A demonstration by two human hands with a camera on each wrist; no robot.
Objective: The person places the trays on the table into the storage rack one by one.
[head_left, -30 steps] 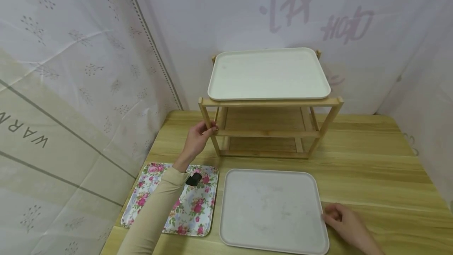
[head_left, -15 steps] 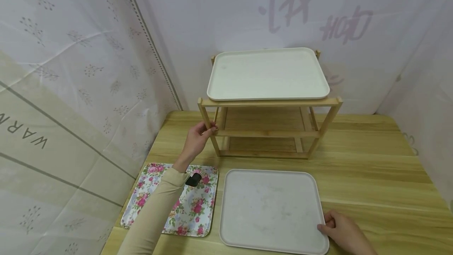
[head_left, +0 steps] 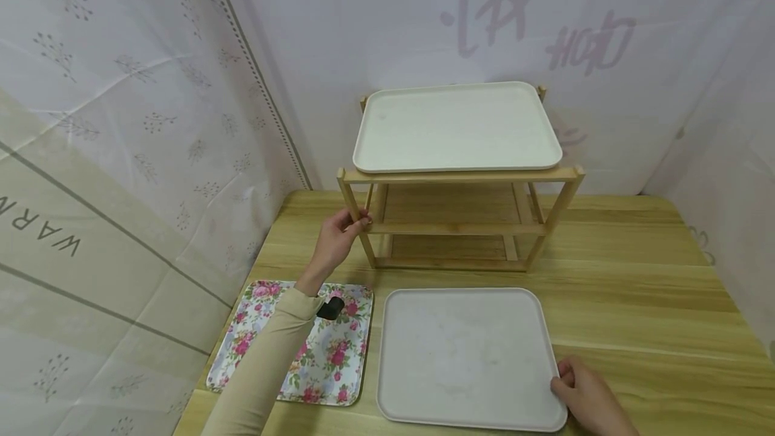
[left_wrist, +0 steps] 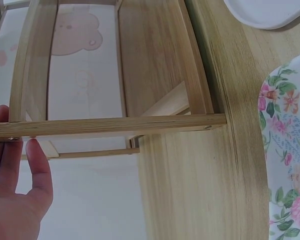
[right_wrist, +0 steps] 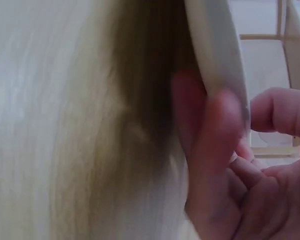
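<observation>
My left hand [head_left: 336, 237] grips the front left post of a wooden tiered rack [head_left: 457, 228]; in the left wrist view the fingers [left_wrist: 40, 167] wrap around the wooden bar [left_wrist: 105, 127]. My right hand [head_left: 590, 395] pinches the right edge of a light grey tray [head_left: 466, 358] at the table's front. The right wrist view has the thumb on one face of the tray's rim [right_wrist: 225, 55] and fingers curled beneath it. A white tray [head_left: 457, 128] lies on the rack's top tier. Under my left forearm is a floral tray [head_left: 339, 355].
The rack stands at the back of the wooden table [head_left: 642, 288], near a printed fabric wall [head_left: 290, 32]. Another fabric wall [head_left: 121, 153] rises along the left side. The floral tray sits just left of the grey one.
My right hand has closed on the grey tray's right edge. That tray's right side has risen slightly and shifted a little to the right. The left hand stays on the rack's post.
</observation>
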